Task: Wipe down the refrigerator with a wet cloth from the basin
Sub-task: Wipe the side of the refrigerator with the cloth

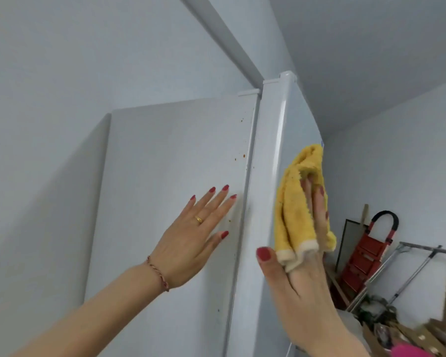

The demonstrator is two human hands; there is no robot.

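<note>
The white refrigerator (165, 155) fills the middle of the view, seen from close up at its upper part. Small orange-brown spots dot its side panel near the door seam. My left hand (191, 235) lies flat and open against that side panel, fingers spread. My right hand (301, 276) presses a yellow cloth (294, 210) with a white edge against the front of the door, next to its rounded edge. The basin is not in view.
A white wall stands to the left and a ceiling beam runs above the fridge. At the lower right are a red step stool (366, 253), a grey metal rack (407, 269) and cardboard clutter (410, 336) on the floor.
</note>
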